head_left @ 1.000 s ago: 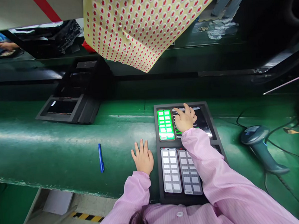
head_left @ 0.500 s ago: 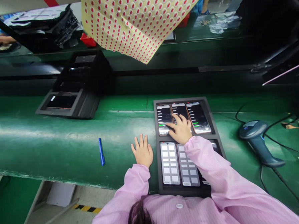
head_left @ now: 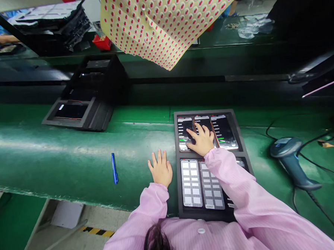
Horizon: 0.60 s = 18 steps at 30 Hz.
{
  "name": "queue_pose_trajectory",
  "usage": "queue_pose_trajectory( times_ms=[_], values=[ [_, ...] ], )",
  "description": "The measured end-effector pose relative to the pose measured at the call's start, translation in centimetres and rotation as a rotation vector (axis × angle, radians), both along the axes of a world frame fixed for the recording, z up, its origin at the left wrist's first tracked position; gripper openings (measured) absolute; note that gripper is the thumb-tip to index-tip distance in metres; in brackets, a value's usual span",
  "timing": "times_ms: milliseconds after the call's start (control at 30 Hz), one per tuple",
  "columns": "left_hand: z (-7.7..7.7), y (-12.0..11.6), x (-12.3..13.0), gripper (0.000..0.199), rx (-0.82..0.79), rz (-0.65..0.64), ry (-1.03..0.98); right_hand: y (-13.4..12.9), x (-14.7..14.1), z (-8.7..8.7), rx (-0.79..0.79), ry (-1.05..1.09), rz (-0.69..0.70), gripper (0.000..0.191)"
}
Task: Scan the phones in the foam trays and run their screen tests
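Observation:
My right hand (head_left: 202, 141) is over the far row of smartphones in a dark grey foam tray (head_left: 242, 145), its fingers spread and holding nothing. Its thumb and index finger reach across the far left phone (head_left: 183, 125), whose dark screen lists text with a green line. The middle phone (head_left: 201, 119) is partly hidden beneath the hand; the far right phone (head_left: 225, 131) shows a similar list. In the near row, the left phone (head_left: 191, 183) and its neighbour (head_left: 212, 189) display pale block grids; my sleeve covers most of a third. My left hand (head_left: 161, 170) lies flat on the green bench, left of the tray.
A blue pen (head_left: 114, 168) lies further left. Right of the tray is a barcode scanner (head_left: 293, 163) with cables. Stacked foam trays (head_left: 102, 119) holding phones stand at the back left. A sticker sheet (head_left: 162, 32) hangs overhead. A co-worker's hand (head_left: 2, 39) shows far left.
My right hand's index finger has lifted slightly higher up the far left phone, with the fingers shifting a little. The left hand stays flat. The whole view has shifted slightly.

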State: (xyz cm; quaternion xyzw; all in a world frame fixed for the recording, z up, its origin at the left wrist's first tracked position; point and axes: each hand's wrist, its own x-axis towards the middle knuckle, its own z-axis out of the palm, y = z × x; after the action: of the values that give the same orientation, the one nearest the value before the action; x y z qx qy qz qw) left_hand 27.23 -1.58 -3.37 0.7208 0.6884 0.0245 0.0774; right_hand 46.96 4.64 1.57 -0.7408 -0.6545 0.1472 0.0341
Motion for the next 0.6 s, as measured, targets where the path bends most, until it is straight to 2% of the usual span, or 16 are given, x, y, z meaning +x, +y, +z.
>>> queue_pose_trajectory(
  times_ms=[133,267,333,433,467,600],
  values=[
    [0.0,0.0,0.0,0.048,0.013,0.001,-0.006,1.9,0.4,0.3,-0.101,-0.028,0.024,0.084],
    [-0.1,0.0,-0.1,0.048,0.016,-0.002,-0.005,3.1,0.8,0.5,-0.161,-0.044,0.011,0.088],
    [0.0,0.1,-0.1,0.048,0.019,-0.007,0.001,3.2,0.7,0.5,-0.133,-0.032,-0.018,0.073],
    [0.0,0.1,-0.1,0.048,0.026,-0.010,0.005,2.8,0.0,0.3,-0.030,0.001,-0.053,0.027],
    [0.0,0.2,0.0,0.048,0.030,-0.009,0.005,2.6,-0.3,0.1,0.002,0.007,-0.050,0.019],
    [-0.1,0.3,0.0,0.047,0.042,-0.008,0.002,2.2,-1.3,0.0,0.076,0.034,-0.041,0.024]
  ],
)
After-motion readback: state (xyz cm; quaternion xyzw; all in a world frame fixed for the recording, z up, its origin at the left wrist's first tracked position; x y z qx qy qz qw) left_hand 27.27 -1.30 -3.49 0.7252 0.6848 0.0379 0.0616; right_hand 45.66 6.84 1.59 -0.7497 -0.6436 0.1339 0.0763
